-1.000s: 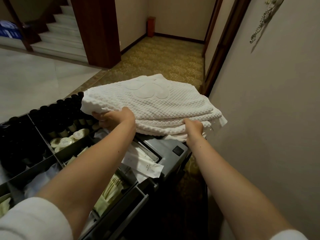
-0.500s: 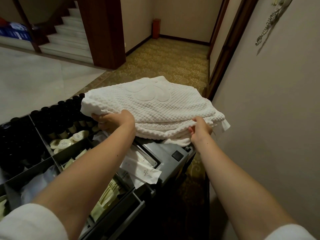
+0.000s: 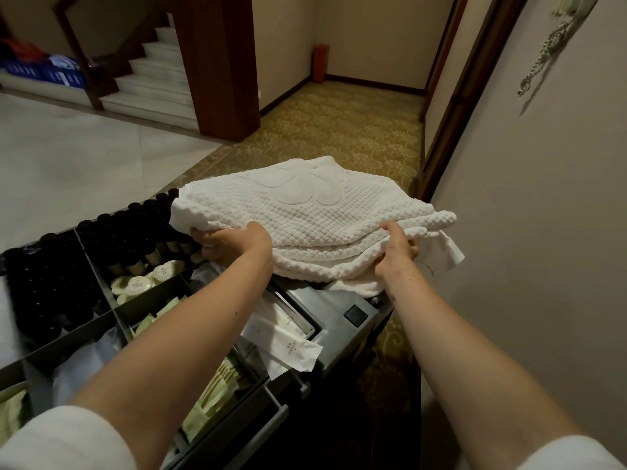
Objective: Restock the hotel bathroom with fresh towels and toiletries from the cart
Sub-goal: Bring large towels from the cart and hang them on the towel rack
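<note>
Two hands: both on the towels point(image 3: 305, 212), out over the far corner of the cart point(image 3: 339, 300).
Left hand point(image 3: 234, 240): curled under the stack's near left edge, gripping it.
Right hand point(image 3: 395, 254): thumb on top, fingers tucked beneath, pinching the right-side layers.
Towels: white, waffle-textured, folded in a stack, flower embossed on top; whether they rest on the cart, cannot tell.
Cart tray: black-capped bottles point(image 3: 112, 232), round soaps point(image 3: 149, 279), paper sachets point(image 3: 291, 347), in separate compartments.

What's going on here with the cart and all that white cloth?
A person stands at a housekeeping cart, handling a stack of folded white towels at its far end. The left hand grips the stack's near left edge; the right hand pinches layers on the right. The cart's tray holds dark-capped bottles.
</note>
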`<state>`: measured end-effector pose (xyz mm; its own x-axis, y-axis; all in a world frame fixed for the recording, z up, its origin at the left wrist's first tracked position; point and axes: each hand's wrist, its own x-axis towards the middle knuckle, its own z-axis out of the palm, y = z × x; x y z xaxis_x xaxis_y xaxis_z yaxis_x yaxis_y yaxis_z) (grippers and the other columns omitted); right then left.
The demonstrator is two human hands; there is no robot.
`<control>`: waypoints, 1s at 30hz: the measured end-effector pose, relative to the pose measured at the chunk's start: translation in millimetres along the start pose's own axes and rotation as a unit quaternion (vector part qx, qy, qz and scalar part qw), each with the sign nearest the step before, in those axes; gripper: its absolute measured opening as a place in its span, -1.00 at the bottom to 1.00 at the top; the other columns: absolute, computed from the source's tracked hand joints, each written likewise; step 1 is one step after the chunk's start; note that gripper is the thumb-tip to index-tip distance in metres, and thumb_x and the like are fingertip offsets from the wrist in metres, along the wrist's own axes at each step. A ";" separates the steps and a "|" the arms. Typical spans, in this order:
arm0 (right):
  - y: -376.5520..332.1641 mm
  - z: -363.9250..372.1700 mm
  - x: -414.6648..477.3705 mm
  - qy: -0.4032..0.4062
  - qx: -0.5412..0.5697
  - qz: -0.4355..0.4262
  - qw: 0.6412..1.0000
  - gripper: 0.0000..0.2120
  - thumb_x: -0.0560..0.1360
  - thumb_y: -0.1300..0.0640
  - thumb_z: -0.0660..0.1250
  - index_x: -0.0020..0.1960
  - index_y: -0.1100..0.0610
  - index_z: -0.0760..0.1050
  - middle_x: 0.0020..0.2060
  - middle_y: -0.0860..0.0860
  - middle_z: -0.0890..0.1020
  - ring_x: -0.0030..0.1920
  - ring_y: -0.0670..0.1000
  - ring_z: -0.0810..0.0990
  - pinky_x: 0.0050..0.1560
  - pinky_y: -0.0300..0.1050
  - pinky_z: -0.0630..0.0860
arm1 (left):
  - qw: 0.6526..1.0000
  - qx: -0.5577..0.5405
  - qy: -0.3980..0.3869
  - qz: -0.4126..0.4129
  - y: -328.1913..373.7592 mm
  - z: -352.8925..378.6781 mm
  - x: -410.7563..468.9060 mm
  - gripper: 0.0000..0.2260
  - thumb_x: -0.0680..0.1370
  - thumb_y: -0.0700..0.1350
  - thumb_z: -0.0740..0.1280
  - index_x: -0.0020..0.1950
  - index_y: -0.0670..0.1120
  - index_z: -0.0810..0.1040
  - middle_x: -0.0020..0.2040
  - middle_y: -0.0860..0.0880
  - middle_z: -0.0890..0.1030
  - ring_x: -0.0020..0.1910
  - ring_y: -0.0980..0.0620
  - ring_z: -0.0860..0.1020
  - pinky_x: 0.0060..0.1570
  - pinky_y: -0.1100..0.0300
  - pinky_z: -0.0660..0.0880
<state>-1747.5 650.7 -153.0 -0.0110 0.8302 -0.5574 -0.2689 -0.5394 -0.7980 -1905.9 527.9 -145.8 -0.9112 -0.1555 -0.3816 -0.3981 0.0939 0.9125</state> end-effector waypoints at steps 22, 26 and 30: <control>10.8 22.2 36.2 0.034 -0.054 0.021 0.998 -0.18 0.14 0.00 0.62 0.33 0.11 0.39 0.24 0.01 0.54 0.14 0.13 0.57 0.16 0.16 0.56 | 0.999 -0.024 0.013 0.027 -5.6 -5.5 -9.1 -0.08 0.42 -0.06 0.52 0.58 0.03 -0.03 0.51 -0.12 0.17 0.42 -0.14 0.31 0.33 -0.02 0.31; 11.7 22.6 31.2 0.034 -0.099 -0.063 0.992 -0.22 0.33 0.19 0.51 0.46 0.10 0.23 0.33 0.07 0.50 0.25 0.14 0.54 0.25 -0.02 0.48 | 0.997 -0.053 0.006 0.052 -5.1 -8.3 -9.8 -0.21 0.46 -0.16 0.47 0.55 0.05 0.09 0.47 -0.14 0.20 0.38 -0.15 0.36 0.22 0.02 0.40; 9.6 25.3 17.3 -0.008 -0.206 -0.217 0.954 -0.36 0.36 0.27 0.43 0.40 0.14 0.34 0.21 0.11 0.58 0.15 0.13 0.61 0.05 -0.21 0.46 | 0.989 -0.014 -0.033 0.142 -1.2 -11.2 -18.4 -0.35 0.50 -0.21 0.34 0.53 0.04 0.15 0.42 -0.11 0.26 0.32 -0.09 0.39 0.11 0.20 0.34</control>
<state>-1774.7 663.4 -164.6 -0.0001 0.9884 -0.1521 0.1501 -0.1503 -0.9772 -1887.5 519.6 -138.2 -0.9910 -0.0632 -0.1176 -0.1234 0.0968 0.9876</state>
